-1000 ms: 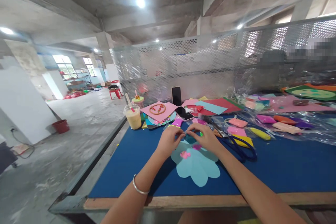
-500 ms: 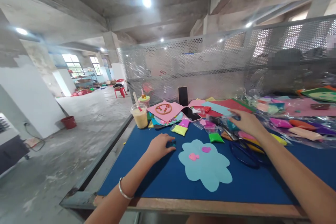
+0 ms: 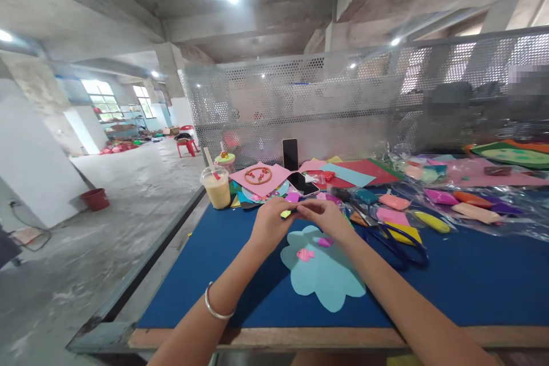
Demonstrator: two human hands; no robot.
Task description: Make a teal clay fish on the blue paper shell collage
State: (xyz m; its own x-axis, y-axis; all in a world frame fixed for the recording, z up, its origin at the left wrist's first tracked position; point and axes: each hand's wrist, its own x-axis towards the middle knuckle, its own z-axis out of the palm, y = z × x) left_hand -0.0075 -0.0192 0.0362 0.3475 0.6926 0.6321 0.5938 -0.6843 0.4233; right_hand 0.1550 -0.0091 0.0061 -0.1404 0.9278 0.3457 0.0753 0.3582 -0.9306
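Above the back edge of a light-blue flower-shaped paper (image 3: 328, 274), my left hand (image 3: 272, 226) and my right hand (image 3: 328, 218) meet at the fingertips. Both are closed in a pinch. A small dark piece shows between them, too small and covered to name. On the paper lie a pink clay fish (image 3: 305, 254) and a purple clay fish (image 3: 325, 242); my right forearm passes beside them. Just behind the fingers, a yellow packet (image 3: 286, 214) is mostly hidden. To the right lie blue-handled scissors (image 3: 397, 246) and a yellow clay packet (image 3: 403, 233).
A drink cup (image 3: 217, 190) with a straw stands at the table's left edge. Pink paper (image 3: 274, 179) bearing a brown ring lies behind my hands, beside two phones, one upright (image 3: 290, 154). Clay packets (image 3: 441, 197) spread at right. A perforated metal screen (image 3: 291, 91) closes off the back.
My right hand has come left from the clay packets and scissors to meet my left hand. My left hand has moved slightly up and right. The view has shifted a little to the right.
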